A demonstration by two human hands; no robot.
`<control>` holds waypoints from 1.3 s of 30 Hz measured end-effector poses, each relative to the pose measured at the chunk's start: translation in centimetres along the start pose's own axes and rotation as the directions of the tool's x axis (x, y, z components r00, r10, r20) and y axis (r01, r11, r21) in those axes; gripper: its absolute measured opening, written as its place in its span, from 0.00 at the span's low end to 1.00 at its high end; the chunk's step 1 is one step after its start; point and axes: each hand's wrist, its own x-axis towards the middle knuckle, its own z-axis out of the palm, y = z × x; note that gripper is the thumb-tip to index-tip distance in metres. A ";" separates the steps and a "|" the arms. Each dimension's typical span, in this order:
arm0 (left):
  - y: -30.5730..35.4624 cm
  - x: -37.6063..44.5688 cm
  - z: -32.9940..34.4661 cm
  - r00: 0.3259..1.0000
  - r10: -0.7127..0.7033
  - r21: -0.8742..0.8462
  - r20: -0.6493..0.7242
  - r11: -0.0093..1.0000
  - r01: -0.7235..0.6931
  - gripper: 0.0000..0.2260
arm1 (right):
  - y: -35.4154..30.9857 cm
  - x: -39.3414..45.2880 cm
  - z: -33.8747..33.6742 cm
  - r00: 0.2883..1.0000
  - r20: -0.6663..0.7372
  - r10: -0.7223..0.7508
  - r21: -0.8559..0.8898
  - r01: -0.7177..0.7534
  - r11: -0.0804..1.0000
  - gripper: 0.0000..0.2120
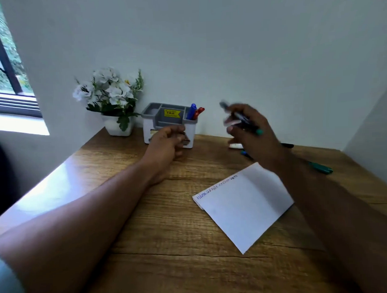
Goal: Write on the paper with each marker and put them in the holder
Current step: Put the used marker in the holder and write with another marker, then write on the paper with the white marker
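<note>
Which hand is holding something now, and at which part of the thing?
The right hand grips a dark marker around its lower half; blur hides finer detail. The left hand holds nothing.

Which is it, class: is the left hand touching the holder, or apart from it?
Cannot tell. In the head view the left hand overlaps the holder's front, so no contact or gap shows plainly.
</note>
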 end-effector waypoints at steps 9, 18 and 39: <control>-0.6 0.2 -0.1 0.998 0.053 0.088 0.028 0.995 -0.055 0.21 | -1.3 8.7 2.2 0.939 -0.327 -0.106 0.088 0.141 0.986 0.28; -0.8 0.0 -0.2 0.995 0.091 0.166 0.048 0.981 -0.097 0.19 | 0.7 9.0 5.7 0.921 -0.338 -0.191 -0.061 0.181 0.982 0.23; -0.9 -1.4 0.5 0.862 0.226 0.645 0.455 0.583 -0.493 0.17 | 4.9 5.7 -3.1 0.904 0.215 0.370 -0.960 0.125 0.252 0.14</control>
